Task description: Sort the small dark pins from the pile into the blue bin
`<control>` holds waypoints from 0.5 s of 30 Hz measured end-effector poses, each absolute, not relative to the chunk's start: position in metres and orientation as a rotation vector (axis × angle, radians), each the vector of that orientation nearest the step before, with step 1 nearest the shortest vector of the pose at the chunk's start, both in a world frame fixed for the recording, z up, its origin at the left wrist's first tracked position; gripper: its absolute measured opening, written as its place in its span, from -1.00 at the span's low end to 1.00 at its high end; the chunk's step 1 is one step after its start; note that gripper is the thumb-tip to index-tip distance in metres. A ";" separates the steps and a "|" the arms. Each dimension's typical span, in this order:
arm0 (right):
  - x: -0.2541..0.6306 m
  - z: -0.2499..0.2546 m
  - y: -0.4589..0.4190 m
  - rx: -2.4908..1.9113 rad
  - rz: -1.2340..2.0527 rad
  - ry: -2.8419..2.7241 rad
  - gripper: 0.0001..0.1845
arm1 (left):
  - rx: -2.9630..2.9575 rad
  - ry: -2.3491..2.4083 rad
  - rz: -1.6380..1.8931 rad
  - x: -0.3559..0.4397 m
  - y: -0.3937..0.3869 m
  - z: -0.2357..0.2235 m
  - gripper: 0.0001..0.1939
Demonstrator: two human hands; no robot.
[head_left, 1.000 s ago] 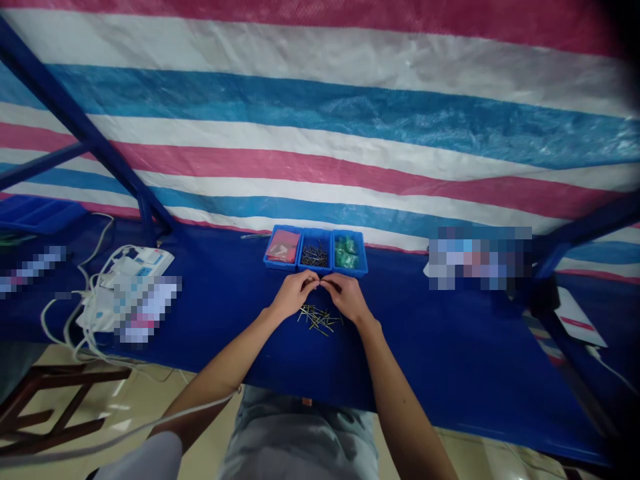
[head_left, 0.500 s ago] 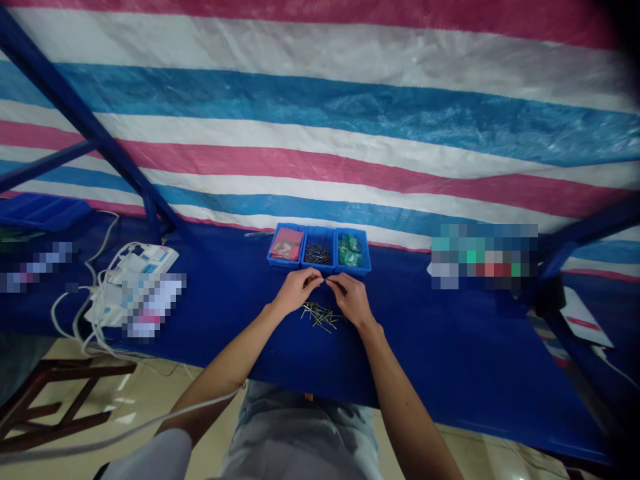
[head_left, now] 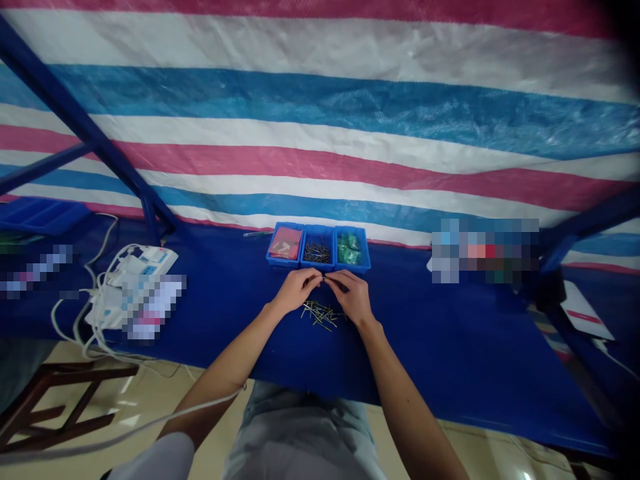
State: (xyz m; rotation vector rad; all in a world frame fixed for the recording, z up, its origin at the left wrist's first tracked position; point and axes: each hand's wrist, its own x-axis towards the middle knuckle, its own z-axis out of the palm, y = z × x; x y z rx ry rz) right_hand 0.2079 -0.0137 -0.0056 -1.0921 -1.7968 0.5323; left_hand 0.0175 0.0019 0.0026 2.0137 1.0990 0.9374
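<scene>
My left hand (head_left: 296, 289) and my right hand (head_left: 353, 296) meet fingertip to fingertip just above the blue table cover (head_left: 450, 347), both pinched on a small thin piece too tiny to name. Right below them lies a loose pile of thin metal pins (head_left: 320, 313). Behind the hands stand three small blue bins in a row: one with red pieces (head_left: 285, 244), one with dark pins (head_left: 317, 251), one with green pieces (head_left: 350, 248).
A white power strip with coiled cables (head_left: 130, 280) lies at the left on the table. A blue frame post (head_left: 100, 143) slants up at the left. A striped tarp (head_left: 320, 120) hangs behind. A wooden stool (head_left: 55, 407) stands on the floor at lower left.
The hands have stayed together over the pin pile with only slight finger movement. The view has shifted a little.
</scene>
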 end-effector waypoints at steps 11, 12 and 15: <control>0.205 -0.002 -0.015 -1.045 0.543 -1.847 -0.79 | 2.005 1.073 0.917 0.017 0.002 0.006 -0.71; 0.205 -0.001 -0.015 -1.049 0.551 -1.859 -0.78 | 2.009 1.071 0.922 0.017 0.002 0.006 -0.71; 0.204 0.000 -0.016 -1.068 0.573 -1.888 -0.75 | 2.021 1.077 0.932 0.017 0.001 0.006 -0.71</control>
